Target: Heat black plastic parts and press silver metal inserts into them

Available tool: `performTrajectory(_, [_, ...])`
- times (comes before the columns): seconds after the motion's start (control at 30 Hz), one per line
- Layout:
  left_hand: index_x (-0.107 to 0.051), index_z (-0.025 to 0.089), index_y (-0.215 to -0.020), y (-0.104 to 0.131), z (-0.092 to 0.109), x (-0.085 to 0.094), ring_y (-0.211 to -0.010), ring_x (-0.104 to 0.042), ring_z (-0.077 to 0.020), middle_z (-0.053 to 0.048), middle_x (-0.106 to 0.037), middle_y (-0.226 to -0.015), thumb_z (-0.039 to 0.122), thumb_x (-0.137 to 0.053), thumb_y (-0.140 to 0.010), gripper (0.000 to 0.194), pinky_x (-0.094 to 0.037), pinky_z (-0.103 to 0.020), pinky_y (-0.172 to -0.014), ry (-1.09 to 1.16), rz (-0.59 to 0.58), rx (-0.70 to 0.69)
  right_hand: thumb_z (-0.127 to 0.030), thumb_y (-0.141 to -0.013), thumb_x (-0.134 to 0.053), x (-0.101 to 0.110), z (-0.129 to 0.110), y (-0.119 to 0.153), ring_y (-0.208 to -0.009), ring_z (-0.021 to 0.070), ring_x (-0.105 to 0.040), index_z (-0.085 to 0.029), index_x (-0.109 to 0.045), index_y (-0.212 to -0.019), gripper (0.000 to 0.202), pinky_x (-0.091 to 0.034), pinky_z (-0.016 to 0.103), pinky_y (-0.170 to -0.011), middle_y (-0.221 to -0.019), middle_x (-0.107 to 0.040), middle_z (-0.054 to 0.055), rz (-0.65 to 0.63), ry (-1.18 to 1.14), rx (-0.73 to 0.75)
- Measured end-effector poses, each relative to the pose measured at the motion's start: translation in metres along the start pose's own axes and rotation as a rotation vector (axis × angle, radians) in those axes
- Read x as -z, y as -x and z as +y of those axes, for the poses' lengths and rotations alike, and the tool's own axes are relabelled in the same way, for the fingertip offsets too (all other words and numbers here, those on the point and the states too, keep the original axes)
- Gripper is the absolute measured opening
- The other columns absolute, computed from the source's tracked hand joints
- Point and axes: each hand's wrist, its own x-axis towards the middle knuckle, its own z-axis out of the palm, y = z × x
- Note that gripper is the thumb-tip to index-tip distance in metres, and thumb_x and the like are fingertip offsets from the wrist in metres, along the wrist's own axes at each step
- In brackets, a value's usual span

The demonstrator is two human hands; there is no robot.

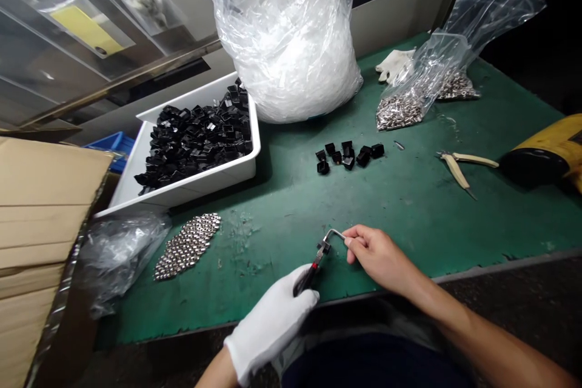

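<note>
My left hand (277, 318), in a white glove, is wrapped round dark-handled pliers (309, 276) with a red mark near the jaws. At the tip of the pliers sits a small black part (323, 247). Bare, my right hand (370, 251) pinches the long end of a bent hex key (335, 232), whose other end meets the black part. Several loose black parts (348, 154) lie on the green table (282, 206) beyond my hands. Left of them, small metal pieces (188, 245) are spread in a flat patch.
A white tray (218, 180) heaped with black parts stands back left, beside a large plastic bag (295, 60). Bags of metal pieces (400, 110), cream-handled pliers (456, 170) and a yellow tool (545, 148) lie right. Cardboard (40, 224) and crumpled plastic (122, 254) border the left.
</note>
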Motion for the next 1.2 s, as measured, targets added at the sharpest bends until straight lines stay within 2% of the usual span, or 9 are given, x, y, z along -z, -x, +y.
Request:
performTrajectory(0.1, [-0.061, 0.024, -0.132, -0.001, -0.002, -0.004, -0.109, -0.062, -0.0208, -0.002, -0.071, -0.118, 0.018, -0.047, -0.082, 0.052, -0.045, -0.035, -0.104, 0.03, -0.007, 0.03, -0.028, -0.097, -0.047, -0.003, -0.001, 0.003, -0.055, 0.0107, -0.049, -0.018, -0.066, -0.097, 0.021, -0.036, 0.025, -0.055, -0.07, -0.069, -0.004, -0.01, -0.003, -0.003])
performTrajectory(0.23, [-0.064, 0.025, -0.129, -0.004, -0.006, -0.007, -0.106, -0.065, -0.0214, -0.002, -0.072, -0.115, 0.017, -0.049, -0.083, 0.048, -0.048, -0.035, -0.102, -0.002, 0.033, 0.034, -0.027, -0.097, -0.048, -0.007, 0.0, 0.009, -0.057, 0.0108, -0.05, -0.018, -0.065, -0.096, 0.02, -0.036, 0.024, -0.056, -0.071, -0.068, -0.004, 0.0, 0.003, 0.005])
performTrajectory(0.4, [-0.07, 0.024, -0.113, -0.008, -0.02, -0.013, -0.097, -0.066, -0.0207, 0.0, -0.073, -0.095, 0.02, -0.051, -0.087, 0.032, -0.052, -0.031, -0.092, -0.098, 0.134, -0.002, -0.029, -0.099, -0.046, -0.009, -0.003, 0.015, -0.055, 0.0103, -0.049, -0.019, -0.064, -0.096, 0.021, -0.036, 0.024, -0.055, -0.069, -0.067, -0.004, 0.015, -0.007, 0.008])
performTrajectory(0.53, [-0.068, 0.024, -0.112, -0.005, -0.033, -0.023, -0.093, -0.067, -0.0182, -0.001, -0.073, -0.099, 0.027, -0.05, -0.094, 0.026, -0.053, -0.028, -0.087, -0.131, 0.245, -0.076, -0.032, -0.101, -0.046, -0.01, -0.016, 0.028, -0.054, 0.0093, -0.047, -0.021, -0.063, -0.099, 0.02, -0.035, 0.023, -0.052, -0.07, -0.065, -0.006, 0.043, -0.025, 0.034])
performTrajectory(0.7, [-0.066, 0.022, -0.109, 0.005, -0.055, -0.033, -0.09, -0.068, -0.0188, -0.005, -0.073, -0.105, 0.037, -0.052, -0.096, 0.023, -0.055, -0.03, -0.087, -0.224, 0.459, -0.132, -0.036, -0.103, -0.049, -0.009, -0.032, 0.048, -0.062, 0.009, -0.056, -0.025, -0.061, -0.107, 0.017, -0.041, 0.021, -0.058, -0.072, -0.064, -0.006, 0.173, -0.044, 0.193])
performTrajectory(0.8, [-0.065, 0.023, -0.109, 0.009, -0.065, -0.034, -0.093, -0.068, -0.0192, -0.006, -0.071, -0.105, 0.035, -0.055, -0.096, 0.021, -0.055, -0.031, -0.089, -0.27, 0.543, -0.238, -0.037, -0.102, -0.052, 0.001, -0.026, 0.048, -0.067, 0.0093, -0.06, -0.028, -0.061, -0.114, 0.018, -0.045, 0.021, -0.063, -0.077, -0.065, -0.006, 0.332, 0.034, 0.26])
performTrajectory(0.93, [-0.063, 0.023, -0.105, 0.01, -0.071, -0.035, -0.089, -0.067, -0.0174, -0.005, -0.069, -0.1, 0.033, -0.058, -0.094, 0.015, -0.056, -0.027, -0.083, -0.211, 0.535, -0.338, -0.035, -0.101, -0.053, 0.014, 0.0, 0.028, -0.085, 0.0157, -0.065, -0.029, -0.063, -0.117, 0.02, -0.046, 0.029, -0.073, -0.094, -0.07, -0.003, 0.618, 0.506, 0.347])
performTrajectory(1.1, [-0.064, 0.023, -0.112, 0.002, -0.073, -0.04, -0.096, -0.067, -0.0199, -0.008, -0.068, -0.107, 0.034, -0.064, -0.091, 0.023, -0.056, -0.029, -0.086, -0.136, 0.576, -0.427, -0.03, -0.101, -0.05, 0.028, 0.025, 0.011, -0.107, 0.0249, -0.059, -0.022, -0.063, -0.12, 0.025, -0.046, 0.04, -0.092, -0.113, -0.066, 0.006, 0.573, 0.808, 0.468])
performTrajectory(1.2, [-0.065, 0.022, -0.108, -0.001, -0.073, -0.041, -0.087, -0.067, -0.0189, -0.006, -0.069, -0.098, 0.033, -0.062, -0.092, 0.019, -0.056, -0.028, -0.079, -0.098, 0.636, -0.41, -0.037, -0.097, -0.059, 0.066, 0.024, 0.031, -0.124, 0.032, -0.05, -0.023, -0.063, -0.125, 0.033, -0.04, 0.049, -0.107, -0.135, -0.055, 0.011, 0.587, 0.778, 0.49])
